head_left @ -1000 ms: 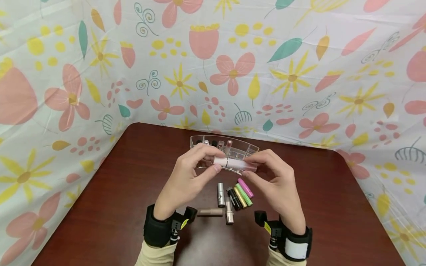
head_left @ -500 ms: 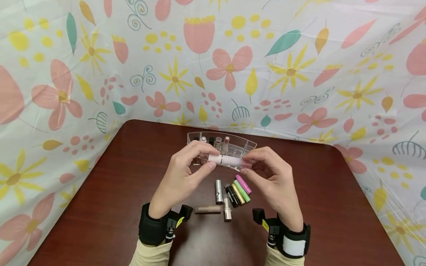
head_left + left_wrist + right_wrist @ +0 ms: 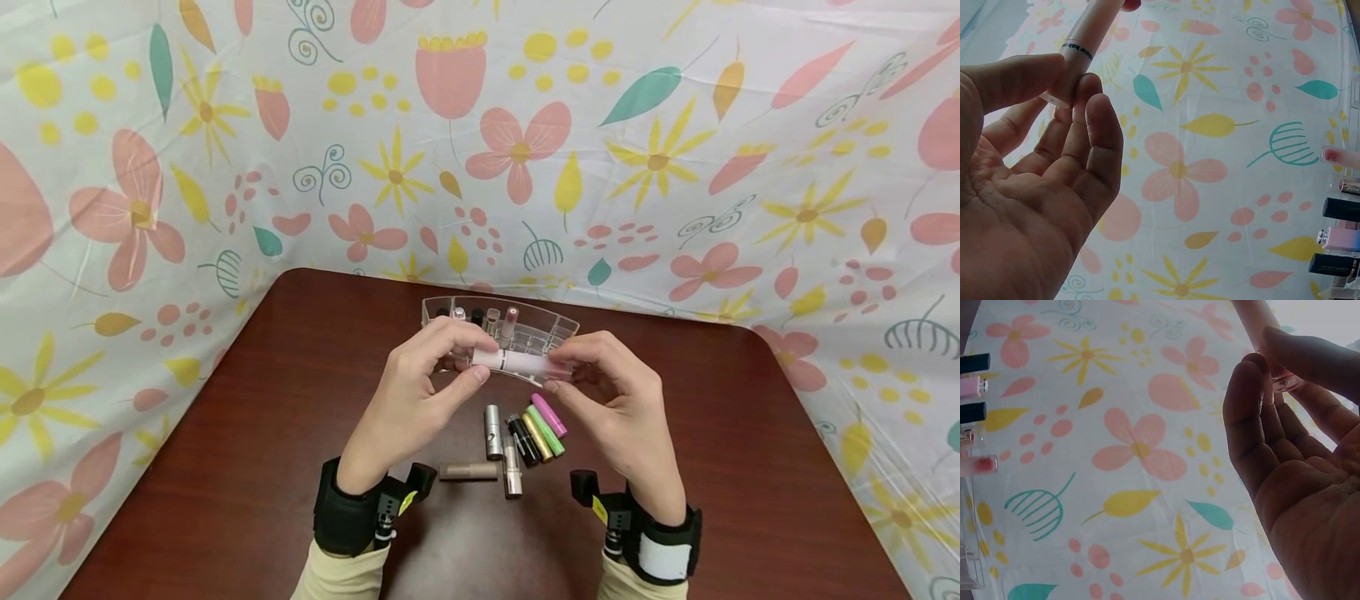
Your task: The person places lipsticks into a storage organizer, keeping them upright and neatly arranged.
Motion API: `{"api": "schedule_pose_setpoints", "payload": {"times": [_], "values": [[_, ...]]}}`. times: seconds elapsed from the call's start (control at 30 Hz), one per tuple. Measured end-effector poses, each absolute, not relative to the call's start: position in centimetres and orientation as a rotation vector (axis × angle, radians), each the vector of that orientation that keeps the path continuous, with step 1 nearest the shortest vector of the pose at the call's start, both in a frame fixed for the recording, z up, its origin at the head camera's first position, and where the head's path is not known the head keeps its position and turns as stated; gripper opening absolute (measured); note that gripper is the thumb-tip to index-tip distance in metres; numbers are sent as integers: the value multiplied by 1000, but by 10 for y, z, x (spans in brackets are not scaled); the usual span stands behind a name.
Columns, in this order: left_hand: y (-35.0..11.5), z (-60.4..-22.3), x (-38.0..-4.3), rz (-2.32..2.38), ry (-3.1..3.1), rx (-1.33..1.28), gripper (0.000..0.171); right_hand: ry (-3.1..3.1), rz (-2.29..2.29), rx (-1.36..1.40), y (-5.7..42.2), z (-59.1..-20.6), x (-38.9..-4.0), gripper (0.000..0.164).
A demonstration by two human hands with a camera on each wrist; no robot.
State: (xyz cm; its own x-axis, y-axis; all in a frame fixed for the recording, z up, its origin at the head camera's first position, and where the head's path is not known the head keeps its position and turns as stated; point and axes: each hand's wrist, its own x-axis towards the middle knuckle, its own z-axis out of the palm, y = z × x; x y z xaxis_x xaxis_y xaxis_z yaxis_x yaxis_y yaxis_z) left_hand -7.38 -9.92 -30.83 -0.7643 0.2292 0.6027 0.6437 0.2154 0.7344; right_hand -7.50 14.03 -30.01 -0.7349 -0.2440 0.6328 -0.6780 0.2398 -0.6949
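A pale pink lip gloss tube (image 3: 517,362) is held level between both hands, above the front of a clear cosmetics organizer (image 3: 558,329). My left hand (image 3: 412,400) pinches its whitish end between thumb and fingers. At the other, pinker end, my right hand (image 3: 618,408) pinches it the same way. Dark lettering rings the lip gloss tube (image 3: 1088,44) in the left wrist view. In the right wrist view, the fingertips cover part of its clear end (image 3: 1285,382). The hands hide part of the organizer.
Several tubes lie on the brown table (image 3: 247,417) below the hands: silver (image 3: 492,432), black (image 3: 523,440), gold (image 3: 537,437), green (image 3: 547,430), magenta (image 3: 550,414), clear-and-silver (image 3: 512,475) and taupe (image 3: 468,472). Lip products, including a pink one (image 3: 509,323), stand in the organizer. A floral cloth (image 3: 405,242) hangs behind.
Both hands still hold the lip gloss tube by its ends. The head view has shifted slightly, so hands and table appear a little further left than one second ago.
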Motion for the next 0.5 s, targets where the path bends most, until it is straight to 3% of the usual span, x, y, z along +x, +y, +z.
{"api": "schedule_pose_setpoints", "payload": {"times": [0.5], "values": [[-98,-310,-75,-1567,-2160,-806,21,-2180,1465,820,142,-303,-77,38]]}}
